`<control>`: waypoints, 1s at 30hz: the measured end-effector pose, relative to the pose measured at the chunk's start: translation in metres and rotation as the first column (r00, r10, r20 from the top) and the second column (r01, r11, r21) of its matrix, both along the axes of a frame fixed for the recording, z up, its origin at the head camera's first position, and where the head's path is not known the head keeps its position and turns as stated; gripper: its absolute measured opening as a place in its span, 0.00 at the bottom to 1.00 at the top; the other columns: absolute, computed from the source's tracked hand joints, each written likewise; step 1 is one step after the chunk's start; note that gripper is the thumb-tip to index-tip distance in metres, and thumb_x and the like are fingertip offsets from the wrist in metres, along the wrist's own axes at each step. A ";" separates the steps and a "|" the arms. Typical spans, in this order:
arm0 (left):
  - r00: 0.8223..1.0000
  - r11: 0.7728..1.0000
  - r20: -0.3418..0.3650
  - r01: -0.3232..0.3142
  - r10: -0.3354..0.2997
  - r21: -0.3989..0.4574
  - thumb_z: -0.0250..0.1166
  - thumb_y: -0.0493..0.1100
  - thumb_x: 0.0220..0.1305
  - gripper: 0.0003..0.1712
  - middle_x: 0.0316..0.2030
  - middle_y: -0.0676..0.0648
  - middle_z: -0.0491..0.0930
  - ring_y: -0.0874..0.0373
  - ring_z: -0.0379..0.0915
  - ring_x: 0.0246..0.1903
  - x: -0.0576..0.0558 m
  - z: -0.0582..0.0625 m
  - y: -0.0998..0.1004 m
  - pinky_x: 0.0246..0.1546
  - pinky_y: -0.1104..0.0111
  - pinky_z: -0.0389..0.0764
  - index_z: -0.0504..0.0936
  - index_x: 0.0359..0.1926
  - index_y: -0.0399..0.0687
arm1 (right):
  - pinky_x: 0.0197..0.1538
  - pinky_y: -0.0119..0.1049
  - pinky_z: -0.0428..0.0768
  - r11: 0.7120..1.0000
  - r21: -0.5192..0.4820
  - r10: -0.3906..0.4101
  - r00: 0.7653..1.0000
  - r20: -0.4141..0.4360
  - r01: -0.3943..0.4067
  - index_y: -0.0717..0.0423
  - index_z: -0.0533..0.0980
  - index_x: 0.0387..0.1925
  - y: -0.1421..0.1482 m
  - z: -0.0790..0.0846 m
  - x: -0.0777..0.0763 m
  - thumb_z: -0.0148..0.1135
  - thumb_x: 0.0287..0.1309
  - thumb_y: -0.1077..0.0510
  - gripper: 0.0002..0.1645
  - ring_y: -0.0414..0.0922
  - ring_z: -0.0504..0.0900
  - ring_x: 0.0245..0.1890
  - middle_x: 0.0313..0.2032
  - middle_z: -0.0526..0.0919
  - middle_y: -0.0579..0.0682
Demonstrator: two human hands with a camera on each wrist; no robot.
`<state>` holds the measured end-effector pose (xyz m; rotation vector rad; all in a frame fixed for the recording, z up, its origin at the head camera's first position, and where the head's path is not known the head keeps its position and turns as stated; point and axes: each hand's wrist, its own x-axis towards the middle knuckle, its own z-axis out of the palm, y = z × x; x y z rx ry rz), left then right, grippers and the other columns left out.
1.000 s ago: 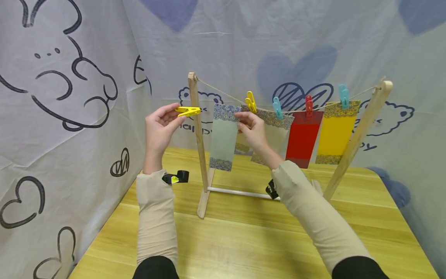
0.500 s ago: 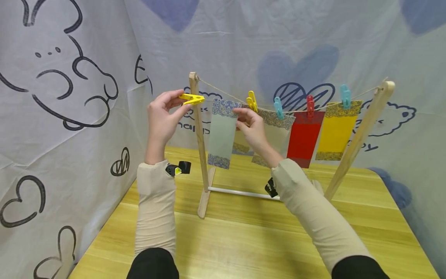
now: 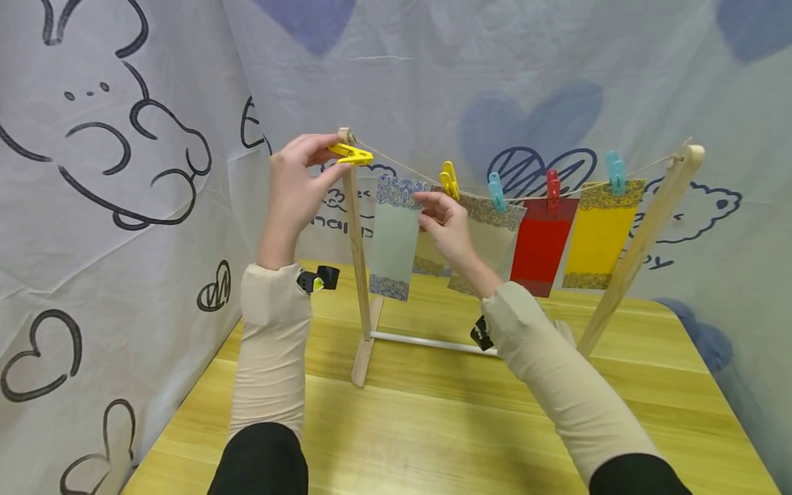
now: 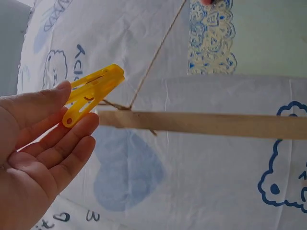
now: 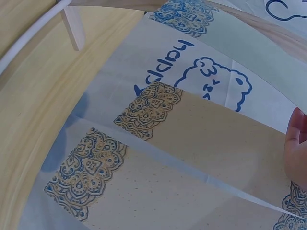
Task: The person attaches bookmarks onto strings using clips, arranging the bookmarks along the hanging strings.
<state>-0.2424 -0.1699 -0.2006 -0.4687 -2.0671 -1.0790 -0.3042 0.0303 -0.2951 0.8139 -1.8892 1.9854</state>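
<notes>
My left hand pinches a yellow clothespin by its handle ends, beside the top of the rack's left post. In the left wrist view the clothespin points its nose toward the string. With thumb and fingertips my right hand pinches a pale green card with blue lace-patterned ends at its upper right edge. The card hangs upright, its top just below the sloping string. In the right wrist view only the edge of the hand shows.
On the string hang beige cards, a red card and a yellow card. Another yellow clothespin, blue ones and a red one clip there. A white bar joins the posts above the wooden table.
My left hand has risen and moved right with the yellow clothespin, up to the left post's top. The pale green card has shifted slightly up and left in my right hand.
</notes>
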 end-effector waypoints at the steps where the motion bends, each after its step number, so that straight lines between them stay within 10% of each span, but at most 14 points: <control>1: 1.000 1.000 0.012 0.001 -0.001 -0.018 0.66 0.34 0.51 0.20 0.43 0.41 0.76 0.55 0.75 0.40 0.000 0.004 0.002 0.45 0.74 0.73 0.77 0.47 0.33 | 0.37 0.43 0.77 1.000 -0.007 0.001 1.000 -0.002 -0.001 0.74 0.70 0.46 0.000 0.001 0.000 0.49 0.52 0.80 0.18 0.41 0.73 0.31 0.42 0.75 0.63; 14: 0.998 0.974 0.066 -0.002 0.017 -0.226 0.64 0.33 0.53 0.20 0.44 0.40 0.76 0.55 0.73 0.37 -0.009 0.037 0.021 0.38 0.73 0.75 0.76 0.49 0.34 | 0.34 0.30 0.77 0.999 -0.028 -0.015 1.000 0.018 0.015 0.75 0.69 0.46 -0.001 0.001 0.000 0.49 0.51 0.80 0.18 0.41 0.73 0.31 0.42 0.75 0.63; 30: 0.987 0.856 0.132 -0.007 0.088 -0.516 0.63 0.38 0.55 0.20 0.49 0.44 0.75 0.53 0.65 0.50 -0.022 0.057 0.027 0.53 0.68 0.63 0.75 0.51 0.39 | 0.34 0.36 0.78 0.998 -0.066 -0.020 1.000 -0.006 0.019 0.76 0.70 0.44 -0.004 0.003 -0.002 0.49 0.49 0.81 0.17 0.40 0.75 0.29 0.39 0.77 0.60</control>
